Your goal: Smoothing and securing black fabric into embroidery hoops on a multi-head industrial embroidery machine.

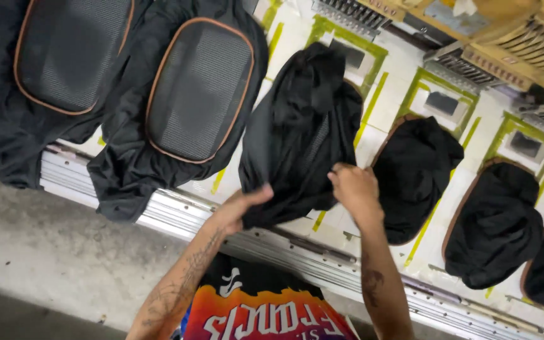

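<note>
Black fabric piece: lying over a form near the workbench's front edge, between the fitted mesh pad and bunched covers.
Left hand: pinching the lower hem.
Right hand: closing on the right edge.
Doing it well: pulling both edges evenly, keeping fabric centred, smoothing folds.

I see the crumpled black cloth cover as matt and soft; the oval black mesh panel looks finely woven, and the table's ribbed metal edge rail dully shiny.
</note>
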